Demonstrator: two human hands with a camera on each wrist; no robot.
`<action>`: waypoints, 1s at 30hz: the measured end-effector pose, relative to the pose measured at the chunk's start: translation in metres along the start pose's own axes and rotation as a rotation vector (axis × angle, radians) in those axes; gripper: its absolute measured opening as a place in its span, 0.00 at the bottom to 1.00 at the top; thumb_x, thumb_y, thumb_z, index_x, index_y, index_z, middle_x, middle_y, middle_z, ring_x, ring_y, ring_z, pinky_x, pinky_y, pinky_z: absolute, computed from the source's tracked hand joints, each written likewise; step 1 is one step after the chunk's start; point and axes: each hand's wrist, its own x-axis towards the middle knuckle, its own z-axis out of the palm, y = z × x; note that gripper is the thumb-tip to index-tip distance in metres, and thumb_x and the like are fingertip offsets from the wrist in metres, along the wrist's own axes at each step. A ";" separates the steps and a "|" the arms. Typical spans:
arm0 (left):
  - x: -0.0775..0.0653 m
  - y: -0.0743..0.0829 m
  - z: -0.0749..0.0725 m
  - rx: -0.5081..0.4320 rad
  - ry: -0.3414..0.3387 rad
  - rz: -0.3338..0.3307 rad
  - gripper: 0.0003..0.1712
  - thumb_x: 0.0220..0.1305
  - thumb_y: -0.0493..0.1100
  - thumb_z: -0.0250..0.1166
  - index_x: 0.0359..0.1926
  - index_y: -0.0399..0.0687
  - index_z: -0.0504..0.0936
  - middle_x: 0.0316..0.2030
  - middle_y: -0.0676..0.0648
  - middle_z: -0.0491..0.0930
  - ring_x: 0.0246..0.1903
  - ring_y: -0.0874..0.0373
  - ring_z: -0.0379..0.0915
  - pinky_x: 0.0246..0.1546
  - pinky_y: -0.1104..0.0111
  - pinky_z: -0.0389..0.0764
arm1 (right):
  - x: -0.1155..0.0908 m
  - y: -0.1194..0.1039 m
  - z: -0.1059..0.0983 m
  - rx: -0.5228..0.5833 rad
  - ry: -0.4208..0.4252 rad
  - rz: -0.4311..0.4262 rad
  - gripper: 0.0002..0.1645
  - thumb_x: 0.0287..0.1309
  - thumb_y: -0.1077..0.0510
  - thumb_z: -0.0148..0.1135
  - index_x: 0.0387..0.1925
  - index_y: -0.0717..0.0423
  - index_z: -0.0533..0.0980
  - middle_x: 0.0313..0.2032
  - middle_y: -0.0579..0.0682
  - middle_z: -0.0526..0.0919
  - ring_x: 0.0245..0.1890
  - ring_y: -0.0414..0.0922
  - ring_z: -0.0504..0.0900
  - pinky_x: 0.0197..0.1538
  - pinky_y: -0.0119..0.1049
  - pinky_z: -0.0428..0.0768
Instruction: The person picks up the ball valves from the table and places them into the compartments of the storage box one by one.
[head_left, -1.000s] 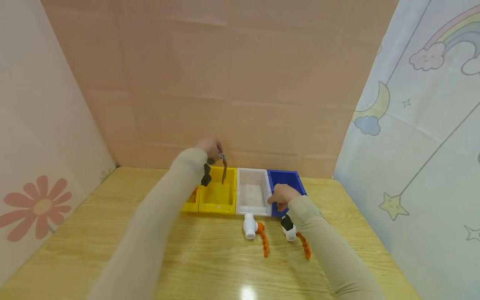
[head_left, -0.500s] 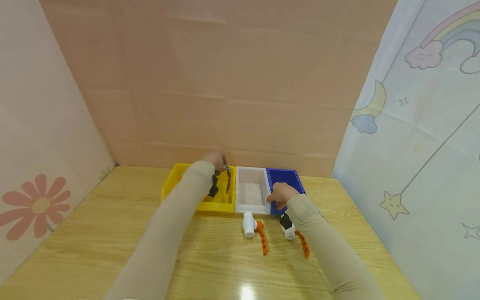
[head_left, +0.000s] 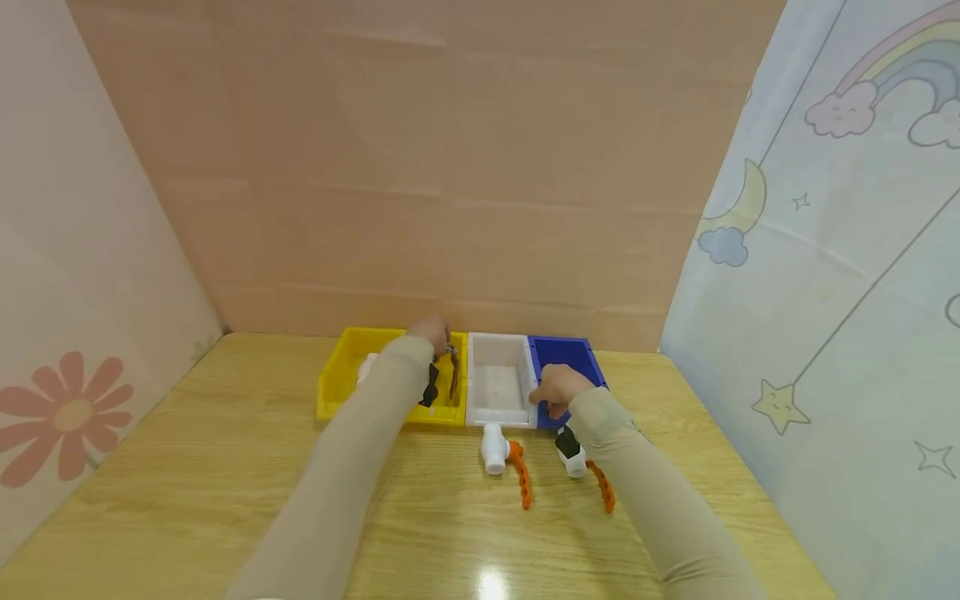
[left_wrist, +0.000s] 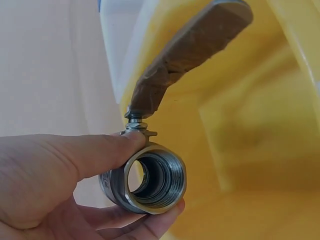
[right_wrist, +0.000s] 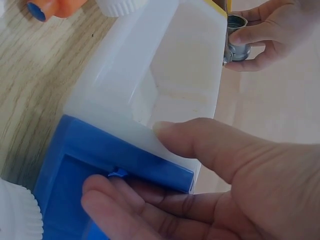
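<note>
l. hand is pinching the metal valve by its body: thumb is pressing on top, next to the stem; fingers are supporting from below. valve is being held at the r. part of the yellow bin, w/ its brown handle hanging down in head view. threaded port is facing the l. wrist cam.

r. hand is gripping the adjoining walls btwn white bin & blue bin: thumb is resting on the white side, fingers are curling on the blue side.

all bins are standing in a row on the wood table, near the tan backdrop. a white piece is lying in the yellow bin, partly hidden by the l. sleeve.

in front of the white bin, valve no. 1 (white body, orange handle) is lying on the table. in front of the blue bin, valve no. 2, same colors, is lying near the r. sleeve, partly covered by a dark item.
</note>
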 end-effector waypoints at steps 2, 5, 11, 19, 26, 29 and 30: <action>0.003 -0.001 0.002 -0.004 0.010 -0.005 0.17 0.65 0.32 0.61 0.54 0.41 0.81 0.54 0.43 0.80 0.55 0.48 0.74 0.55 0.59 0.77 | 0.000 -0.001 -0.001 0.002 0.003 0.002 0.14 0.59 0.54 0.66 0.36 0.62 0.77 0.28 0.55 0.81 0.26 0.46 0.84 0.33 0.35 0.84; 0.007 -0.002 0.005 -0.016 0.024 -0.007 0.16 0.67 0.32 0.58 0.55 0.41 0.81 0.54 0.43 0.80 0.55 0.48 0.75 0.54 0.59 0.77 | 0.001 -0.002 -0.002 0.007 0.004 0.009 0.14 0.59 0.54 0.66 0.36 0.62 0.77 0.28 0.55 0.81 0.26 0.46 0.84 0.33 0.35 0.84; 0.021 -0.008 0.017 -0.018 0.059 -0.025 0.14 0.68 0.33 0.57 0.51 0.43 0.83 0.52 0.43 0.81 0.50 0.49 0.77 0.48 0.59 0.80 | 0.004 -0.004 -0.003 0.001 0.004 0.025 0.14 0.59 0.53 0.66 0.34 0.62 0.78 0.27 0.55 0.82 0.26 0.46 0.85 0.34 0.35 0.84; 0.038 -0.015 0.031 0.031 0.111 -0.031 0.11 0.69 0.34 0.56 0.47 0.41 0.83 0.46 0.42 0.83 0.41 0.51 0.78 0.41 0.61 0.80 | 0.007 -0.007 -0.004 0.012 0.009 0.027 0.14 0.59 0.53 0.66 0.34 0.62 0.77 0.27 0.55 0.82 0.26 0.46 0.85 0.34 0.36 0.84; 0.036 -0.018 0.030 0.094 0.075 -0.050 0.11 0.70 0.34 0.54 0.42 0.38 0.84 0.40 0.42 0.83 0.29 0.53 0.69 0.32 0.64 0.72 | 0.010 -0.011 -0.003 0.012 0.016 0.026 0.14 0.59 0.53 0.66 0.33 0.62 0.78 0.27 0.55 0.82 0.26 0.47 0.85 0.32 0.35 0.84; 0.035 -0.019 0.030 0.082 0.069 -0.065 0.12 0.70 0.34 0.54 0.39 0.38 0.84 0.37 0.42 0.83 0.29 0.53 0.68 0.32 0.65 0.71 | 0.011 -0.014 -0.003 0.015 0.021 0.030 0.14 0.58 0.53 0.66 0.34 0.62 0.78 0.27 0.54 0.81 0.26 0.46 0.85 0.32 0.35 0.84; 0.034 -0.020 0.030 0.074 0.070 -0.070 0.12 0.70 0.34 0.54 0.39 0.38 0.84 0.37 0.42 0.83 0.29 0.53 0.68 0.32 0.65 0.72 | 0.011 -0.015 -0.003 0.015 0.022 0.031 0.14 0.59 0.53 0.66 0.34 0.62 0.78 0.27 0.54 0.81 0.26 0.46 0.85 0.33 0.35 0.84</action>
